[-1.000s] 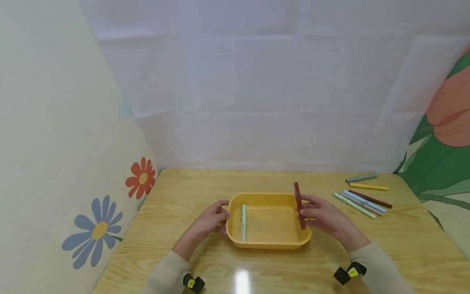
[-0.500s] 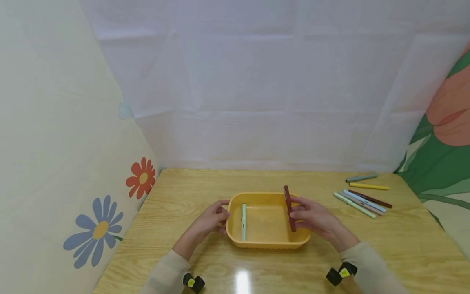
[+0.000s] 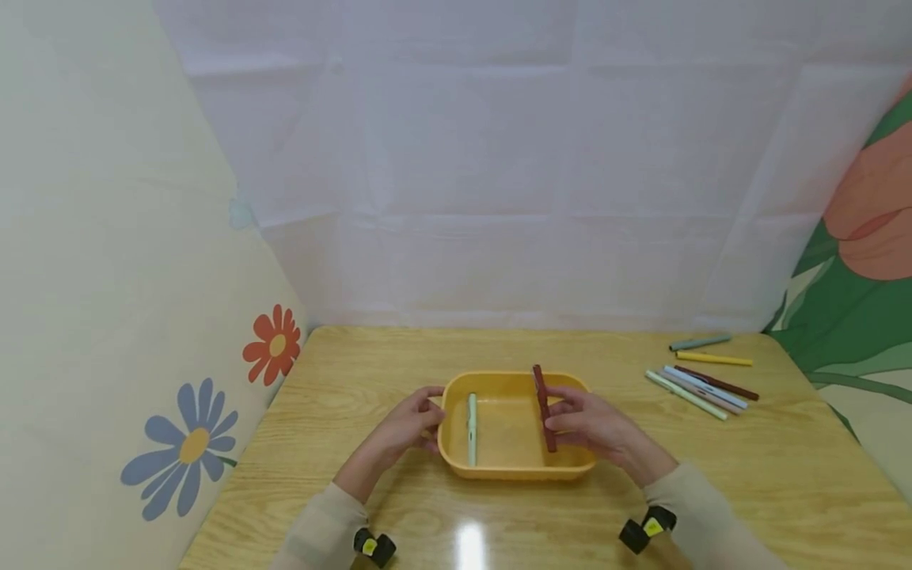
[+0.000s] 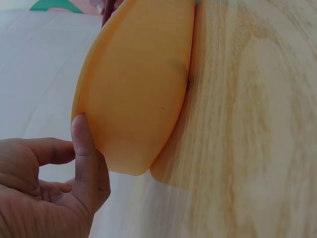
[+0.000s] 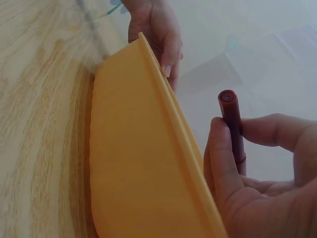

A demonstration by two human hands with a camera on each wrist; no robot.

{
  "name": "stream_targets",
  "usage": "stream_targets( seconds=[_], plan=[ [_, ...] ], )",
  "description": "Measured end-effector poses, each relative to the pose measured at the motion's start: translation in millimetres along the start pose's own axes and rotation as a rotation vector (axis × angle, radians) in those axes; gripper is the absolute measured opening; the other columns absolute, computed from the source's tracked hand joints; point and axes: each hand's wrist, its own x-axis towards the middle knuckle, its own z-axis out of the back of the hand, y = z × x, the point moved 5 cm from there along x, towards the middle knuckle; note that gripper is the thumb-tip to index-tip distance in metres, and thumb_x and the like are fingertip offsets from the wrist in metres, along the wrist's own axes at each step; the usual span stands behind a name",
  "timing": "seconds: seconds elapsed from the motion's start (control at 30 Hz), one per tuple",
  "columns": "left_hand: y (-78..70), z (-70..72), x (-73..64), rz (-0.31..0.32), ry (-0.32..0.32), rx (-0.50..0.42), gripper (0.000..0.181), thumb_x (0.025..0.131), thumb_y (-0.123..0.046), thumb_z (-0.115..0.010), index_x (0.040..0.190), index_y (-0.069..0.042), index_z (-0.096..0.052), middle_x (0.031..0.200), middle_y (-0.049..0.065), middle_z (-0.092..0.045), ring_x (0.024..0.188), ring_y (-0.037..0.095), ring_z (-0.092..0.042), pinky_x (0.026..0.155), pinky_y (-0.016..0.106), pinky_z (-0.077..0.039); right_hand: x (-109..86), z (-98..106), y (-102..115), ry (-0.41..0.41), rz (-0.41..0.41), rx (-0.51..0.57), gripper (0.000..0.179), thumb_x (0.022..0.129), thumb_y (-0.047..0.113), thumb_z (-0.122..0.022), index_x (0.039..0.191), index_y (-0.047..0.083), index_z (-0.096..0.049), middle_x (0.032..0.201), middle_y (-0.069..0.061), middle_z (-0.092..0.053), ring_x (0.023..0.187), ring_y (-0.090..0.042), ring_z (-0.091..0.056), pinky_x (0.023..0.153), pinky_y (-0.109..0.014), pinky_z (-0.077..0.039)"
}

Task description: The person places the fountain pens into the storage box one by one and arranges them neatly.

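A yellow plastic tray [image 3: 509, 473] with rounded corners stands on the wooden table. My left hand [image 3: 412, 423] pinches its left end at the rim; the left wrist view shows the thumb [image 4: 84, 153] against the outer wall. Inside, toward the left, lies a pale green pen [image 3: 473, 431]. Between thumb and fingers my right hand [image 3: 591, 423] holds a dark red pen [image 3: 545, 412] over the right part of the tray, its far end leaning slightly left. The right wrist view shows this dark red pen [image 5: 233, 126] above rim height, end toward the camera.
Several pens lie to the right of the tray: a light green pen [image 3: 685, 396], a light blue pen [image 3: 705, 388] and another dark red pen [image 3: 716, 382] close together, with a yellow pen [image 3: 714, 359] and a grey-green pen [image 3: 700, 343] behind. A white sheet [image 3: 456, 198] hangs behind the table.
My right hand has carried the dark red pen leftward and slightly lower, from the tray's right end further over its inside. The left hand stays at the tray's left end.
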Motion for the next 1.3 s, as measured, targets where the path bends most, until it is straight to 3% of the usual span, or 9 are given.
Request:
stream_targets(
  seconds=[0.53, 0.77, 1.3],
  plan=[
    [-3.9, -1.2, -2.2, -0.005, -0.014, 0.003, 0.048, 0.094, -0.012, -0.050, 0.139, -0.007, -0.035, 0.106, 0.021, -0.049, 0.076, 0.024, -0.057, 0.057, 0.033, -0.055, 14.4, -19.2, -6.8, 0.039, 0.021, 0.021, 0.065, 0.084, -0.001, -0.061, 0.142, -0.004, -0.030, 0.111, -0.024, -0.052, 0.096, -0.029, -0.059, 0.082, -0.041, -0.054],
    [-2.6, -0.7, -0.9, -0.002, -0.019, 0.009, 0.048, 0.094, -0.010, -0.049, 0.139, -0.006, -0.034, 0.106, 0.022, -0.049, 0.076, 0.025, -0.056, 0.057, 0.032, -0.054, 20.3, -29.4, -10.7, 0.027, 0.025, 0.028, 0.065, 0.084, -0.004, -0.060, 0.141, -0.007, -0.030, 0.103, -0.018, -0.055, 0.089, -0.025, -0.061, 0.079, -0.040, -0.055],
    [-1.7, -1.3, -2.4, -0.004, -0.029, -0.007, 0.047, 0.093, -0.009, -0.050, 0.138, -0.007, -0.037, 0.101, 0.019, -0.050, 0.074, 0.022, -0.056, 0.055, 0.031, -0.054, 31.2, -43.8, -21.0, -0.007, -0.046, 0.011, 0.061, 0.084, 0.000, -0.063, 0.140, -0.001, -0.037, 0.113, -0.025, -0.055, 0.094, -0.028, -0.063, 0.081, -0.040, -0.055]
  ],
)
